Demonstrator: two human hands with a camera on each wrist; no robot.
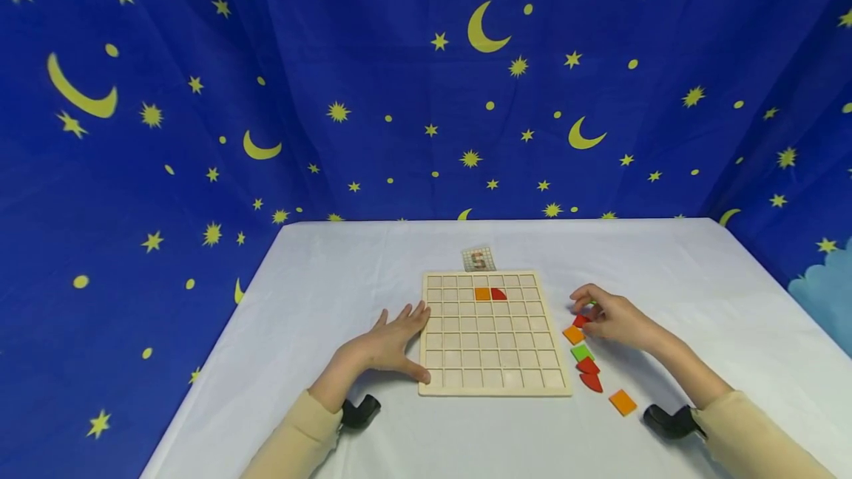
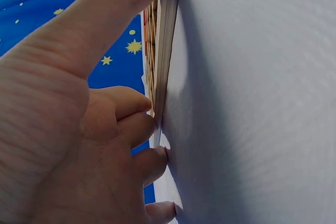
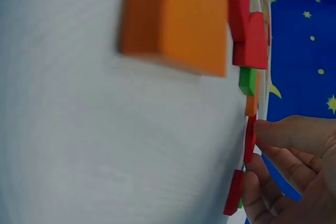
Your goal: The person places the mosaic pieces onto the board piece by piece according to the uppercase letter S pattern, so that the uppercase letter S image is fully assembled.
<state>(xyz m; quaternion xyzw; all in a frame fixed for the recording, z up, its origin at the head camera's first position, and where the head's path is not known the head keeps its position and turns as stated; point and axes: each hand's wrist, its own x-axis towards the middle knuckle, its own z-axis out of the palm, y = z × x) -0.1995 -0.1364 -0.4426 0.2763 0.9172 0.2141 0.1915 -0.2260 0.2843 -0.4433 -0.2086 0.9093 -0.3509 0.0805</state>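
Note:
My left hand (image 1: pixel 393 346) lies spread along the left edge of a wooden grid board (image 1: pixel 492 395), thumb and fingertips touching its rim. In the left wrist view the fingers (image 2: pixel 149 166) reach along the board's side. An orange square tile (image 1: pixel 482 294) and a red quarter-circle tile (image 1: pixel 498 294) sit side by side in the second row from the far edge. Right of the board, my right hand (image 1: pixel 615 318) pinches a red tile (image 3: pixel 250 140) between thumb and finger, low over the table. Another red tile (image 3: pixel 234 192) and a bit of green show beneath the curled fingers.
A line of loose tiles runs toward me right of the board: orange (image 1: pixel 574 335), green (image 1: pixel 582 352), two red ones (image 1: pixel 590 383) and a nearer orange square (image 1: pixel 623 402). A small pattern card (image 1: pixel 478 259) lies behind the board. White cloth (image 1: pixel 346 265) covers the table.

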